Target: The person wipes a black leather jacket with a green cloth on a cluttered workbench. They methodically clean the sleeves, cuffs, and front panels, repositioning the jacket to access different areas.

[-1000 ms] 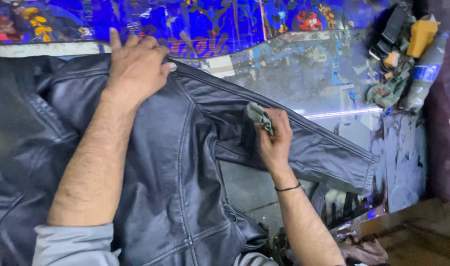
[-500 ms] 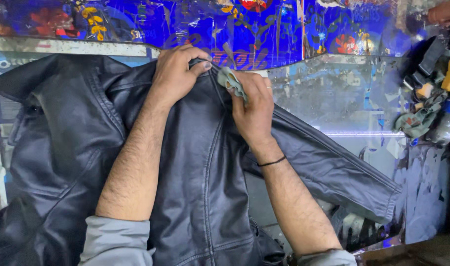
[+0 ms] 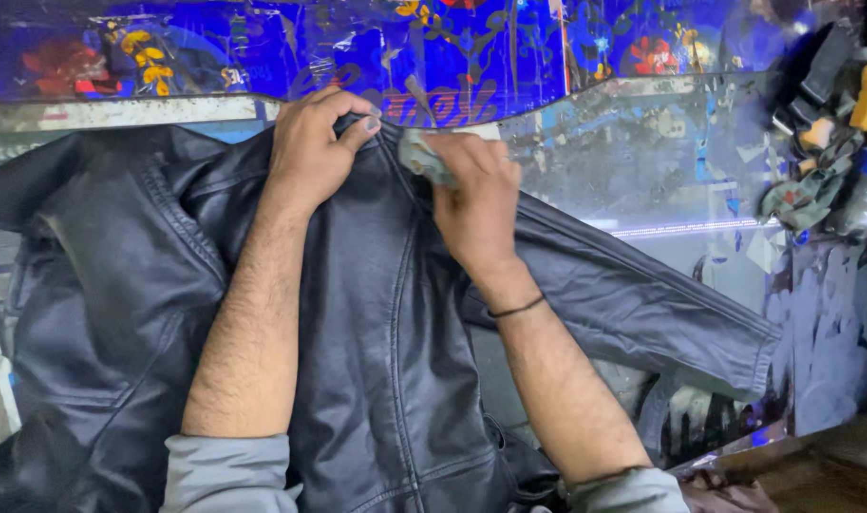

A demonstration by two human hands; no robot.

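In the head view, a dark leather jacket (image 3: 376, 313) is seen spread flat across a worktable (image 3: 661, 161) whose top is smeared with blue and grey stains. The jacket fills the left and middle of the picture, with 1 sleeve stretched out toward the right edge of the table. The left hand (image 3: 312, 142) is closed on the top edge of the jacket near the collar, the leather pinched between thumb and fingers. The right hand (image 3: 476, 195) lies just beside it, clamped on a small pale cloth (image 3: 422, 157) that is pressed against the jacket next to a seam. The 2 hands are close together but not touching. A thin dark band (image 3: 515, 307) is worn on the right wrist, and grey sleeves are pushed up both forearms. A blue patterned sheet (image 3: 263, 47) is laid along the far side of the table. At the upper right, a heap of tools (image 3: 823, 142) with yellow and dark parts is seen, well apart from the hands.
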